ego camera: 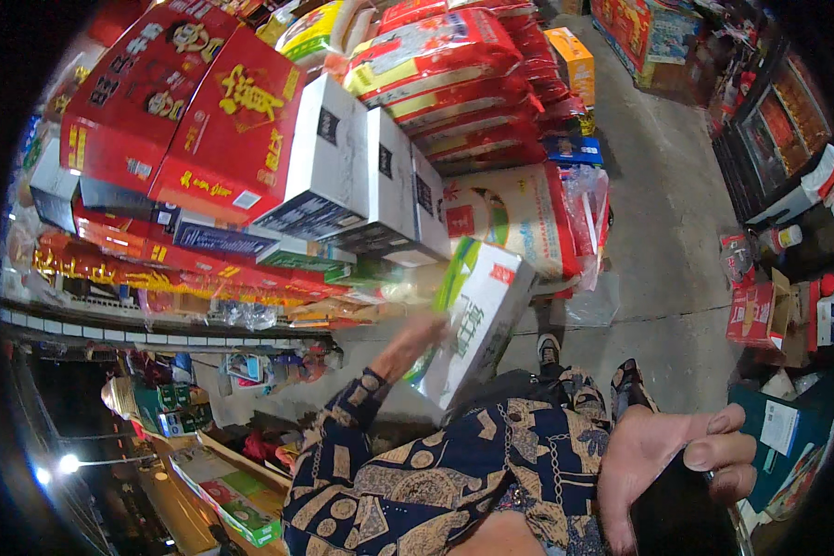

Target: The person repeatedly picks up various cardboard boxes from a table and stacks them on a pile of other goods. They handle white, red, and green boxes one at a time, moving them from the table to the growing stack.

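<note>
My left hand, blurred, is against the near side of a white-and-green carton and holds it tilted in front of my body. The carton bears printed writing and a red mark near its upper corner. At the lower right my right hand has its fingers curled around a dark flat object with a shiny edge, possibly a phone; the frame's bottom cuts it off. Just beyond the carton stand white boxes in a row. A pale printed sack with a red edge lies behind the carton.
Red gift cartons are piled at the upper left. Red-and-white sacks form a stack beside them. Concrete floor runs along the right, bordered by an open red box and a dark green box. Flat cartons lie lower left.
</note>
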{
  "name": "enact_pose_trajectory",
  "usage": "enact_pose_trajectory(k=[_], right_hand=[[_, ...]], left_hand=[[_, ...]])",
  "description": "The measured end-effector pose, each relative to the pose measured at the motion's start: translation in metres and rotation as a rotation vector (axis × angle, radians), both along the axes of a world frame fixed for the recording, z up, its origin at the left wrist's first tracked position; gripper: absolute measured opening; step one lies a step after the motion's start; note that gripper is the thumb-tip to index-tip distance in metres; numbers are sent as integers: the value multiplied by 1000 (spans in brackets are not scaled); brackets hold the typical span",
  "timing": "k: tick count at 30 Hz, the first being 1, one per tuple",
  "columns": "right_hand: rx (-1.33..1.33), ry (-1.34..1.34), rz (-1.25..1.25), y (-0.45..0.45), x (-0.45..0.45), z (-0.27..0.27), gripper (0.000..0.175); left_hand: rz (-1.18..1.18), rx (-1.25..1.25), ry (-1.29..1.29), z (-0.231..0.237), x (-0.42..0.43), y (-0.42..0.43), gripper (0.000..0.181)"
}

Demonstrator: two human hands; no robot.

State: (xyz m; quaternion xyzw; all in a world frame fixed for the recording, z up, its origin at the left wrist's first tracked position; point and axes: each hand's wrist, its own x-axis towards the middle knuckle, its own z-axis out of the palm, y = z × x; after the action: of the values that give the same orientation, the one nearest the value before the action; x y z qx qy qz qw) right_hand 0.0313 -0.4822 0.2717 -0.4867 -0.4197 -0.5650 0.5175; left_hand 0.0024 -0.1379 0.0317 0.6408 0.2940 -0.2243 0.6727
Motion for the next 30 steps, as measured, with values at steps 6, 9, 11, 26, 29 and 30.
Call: enact_pose_trajectory(k=[6,9,11,26,29,30], right_hand=[[121,-28,-189,-22,9,-7,30],[363,57,-301,-27,6,-12,32],[250,-41,-287,-35,7,-14,33],[455,-70,-387,-35,47,-6,38],[115,19,-247,-47,51,0,37],[23,49,-219,-51,51,2,37]], left_hand=[[-8,-182,-62,32,125,-9,15],[182,-255,14,35,186,-1,11],[199,-291,-27,27,214,12,12],[429,-173,-107,-59,291,42,17],[409,-160,-98,-57,285,47,18],[362,-165,-101,-56,284,47,18]])
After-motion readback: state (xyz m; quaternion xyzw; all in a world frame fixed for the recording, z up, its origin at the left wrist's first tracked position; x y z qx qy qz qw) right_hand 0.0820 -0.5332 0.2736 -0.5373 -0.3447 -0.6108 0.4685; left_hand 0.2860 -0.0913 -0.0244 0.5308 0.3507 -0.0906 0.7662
